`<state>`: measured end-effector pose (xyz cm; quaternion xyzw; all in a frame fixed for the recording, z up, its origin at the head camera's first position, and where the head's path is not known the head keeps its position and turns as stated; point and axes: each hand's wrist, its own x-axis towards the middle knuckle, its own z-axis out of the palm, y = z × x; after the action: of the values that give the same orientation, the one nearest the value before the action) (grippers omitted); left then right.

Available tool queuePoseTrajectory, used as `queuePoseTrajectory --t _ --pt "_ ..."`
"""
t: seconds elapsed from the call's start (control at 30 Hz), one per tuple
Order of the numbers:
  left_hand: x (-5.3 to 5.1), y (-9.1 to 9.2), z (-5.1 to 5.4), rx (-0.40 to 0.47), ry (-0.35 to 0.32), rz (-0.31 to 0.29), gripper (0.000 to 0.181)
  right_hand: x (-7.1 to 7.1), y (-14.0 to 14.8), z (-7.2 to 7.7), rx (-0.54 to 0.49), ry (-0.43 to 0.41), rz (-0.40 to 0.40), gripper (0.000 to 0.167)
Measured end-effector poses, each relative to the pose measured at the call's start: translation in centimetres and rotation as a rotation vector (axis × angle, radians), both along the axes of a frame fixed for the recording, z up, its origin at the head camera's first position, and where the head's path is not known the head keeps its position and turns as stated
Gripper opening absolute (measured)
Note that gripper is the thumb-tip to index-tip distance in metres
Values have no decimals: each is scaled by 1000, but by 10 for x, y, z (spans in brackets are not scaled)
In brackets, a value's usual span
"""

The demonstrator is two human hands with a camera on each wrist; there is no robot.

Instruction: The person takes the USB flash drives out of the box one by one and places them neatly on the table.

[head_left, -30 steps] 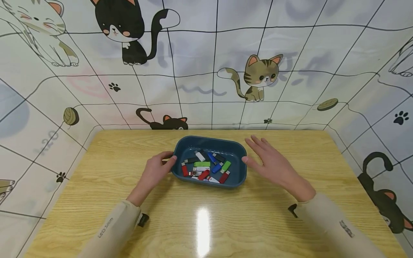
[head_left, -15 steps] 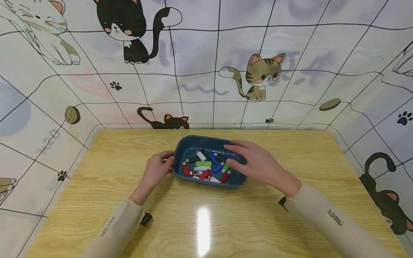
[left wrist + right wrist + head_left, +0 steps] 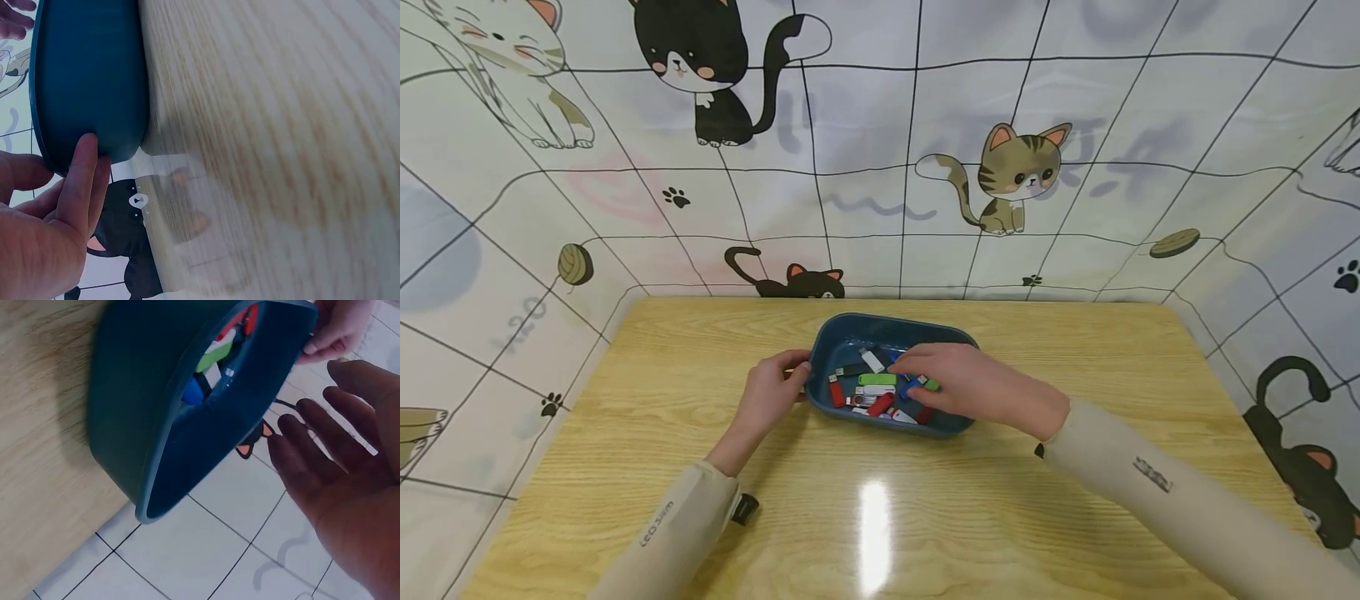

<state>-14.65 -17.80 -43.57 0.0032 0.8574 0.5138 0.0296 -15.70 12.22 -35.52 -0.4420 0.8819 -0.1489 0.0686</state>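
Note:
A dark blue plastic basin [image 3: 838, 337] stands on the table, holding a loose pile of USB flash drives. Among them I see a green flash drive [image 3: 877, 379], a red flash drive [image 3: 836, 392] and a white flash drive [image 3: 872, 360], plus blue and black ones. My left hand [image 3: 769, 387] holds the basin's left end, thumb at the rim and fingers [image 3: 81, 181] against the outer wall. Over the right half of the basin hovers my right hand [image 3: 958, 377], fingers loosely bent and parted, hiding some drives. The right wrist view shows nothing in that right hand [image 3: 356, 487].
The wooden table [image 3: 775, 517] extends around the basin on all sides. Behind it and at both sides hangs a white cloth [image 3: 865, 108] with a grid and cartoon cats.
My right hand has moved left from beside the basin's right rim to above the flash drives. The left hand stays at the left end. The whole view has shifted slightly.

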Motion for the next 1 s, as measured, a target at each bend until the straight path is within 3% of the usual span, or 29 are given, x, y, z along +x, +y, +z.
queuePoseTrajectory --t 0.23,0.77,1.0 --pt "1 2 3 -6 1 1 34 -5 -17 -12 55 44 98 33" --pt "2 6 2 25 -4 4 33 -9 -47 -26 190 61 128 17" --pt "4 10 2 38 -9 1 32 -13 -50 -35 219 6 136 19"
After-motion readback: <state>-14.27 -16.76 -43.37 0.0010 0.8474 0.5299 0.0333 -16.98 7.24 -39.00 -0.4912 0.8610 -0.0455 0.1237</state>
